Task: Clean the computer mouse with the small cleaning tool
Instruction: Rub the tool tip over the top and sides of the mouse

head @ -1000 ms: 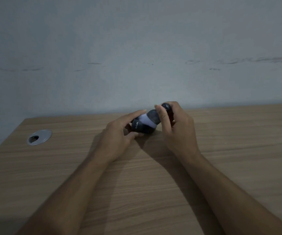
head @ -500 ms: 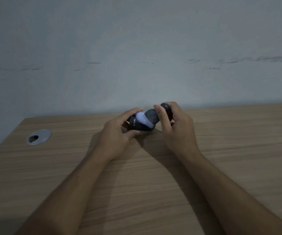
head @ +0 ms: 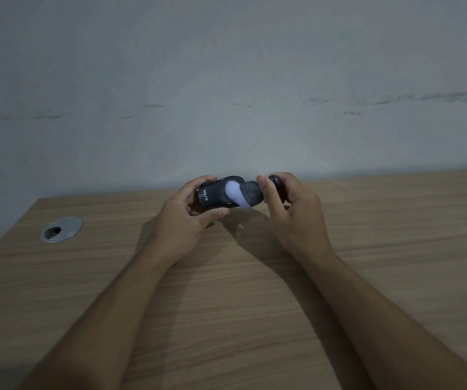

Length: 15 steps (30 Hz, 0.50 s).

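Note:
A black computer mouse [head: 212, 196] with white lettering on its back is held just above the wooden desk [head: 226, 305], near the far edge. My left hand [head: 183, 218] grips its left end, thumb below and fingers over the top. My right hand [head: 291, 212] is shut on a small cleaning tool [head: 250, 194] with a dark round handle. The tool's grey head and pale pad press against the right part of the mouse's top. The front end of the mouse is hidden behind the tool.
A round metal cable grommet [head: 61, 229] is set into the desk at the far left. A plain grey wall [head: 226, 80] rises directly behind the desk's far edge. My forearms cross the desk's middle from the near side.
The mouse has turned so its lettered back faces me more. The tool's pad has slid right along the mouse's top, and both hands have lifted a little.

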Available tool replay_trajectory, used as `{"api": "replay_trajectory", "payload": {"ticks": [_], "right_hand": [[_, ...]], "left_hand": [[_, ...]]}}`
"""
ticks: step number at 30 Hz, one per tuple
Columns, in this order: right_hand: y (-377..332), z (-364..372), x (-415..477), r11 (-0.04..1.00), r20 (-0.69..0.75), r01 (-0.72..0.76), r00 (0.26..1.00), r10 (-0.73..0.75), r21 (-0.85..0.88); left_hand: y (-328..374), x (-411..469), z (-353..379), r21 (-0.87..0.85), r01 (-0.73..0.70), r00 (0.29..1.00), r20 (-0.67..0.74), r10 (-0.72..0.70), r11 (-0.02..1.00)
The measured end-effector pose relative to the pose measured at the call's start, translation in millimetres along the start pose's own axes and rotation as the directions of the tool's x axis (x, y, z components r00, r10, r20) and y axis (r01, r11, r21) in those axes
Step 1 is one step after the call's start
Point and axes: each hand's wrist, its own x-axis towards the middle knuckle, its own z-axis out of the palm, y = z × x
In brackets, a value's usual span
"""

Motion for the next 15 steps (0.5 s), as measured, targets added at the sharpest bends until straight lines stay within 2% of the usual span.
{"api": "replay_trajectory", "payload": {"ticks": [6,12,15], "right_hand": [[7,-2,3,0.996,-0.094,-0.066,0.994,0.059,-0.067],[-5,5,-5,1.0,0.064,0.013,0.998,-0.013,-0.001],[-2,7,-4,1.0,0.048,0.005,0.999,-0.004,-0.023]], "left_hand": [[0,0,0,0.045,0.0,1.0,-0.005,0.0,0.999],[-1,0,-3,0.105,0.005,1.0,-0.003,-0.005,0.994],[0,0,-3,0.112,0.0,1.0,-0.003,0.0,0.994]]}}
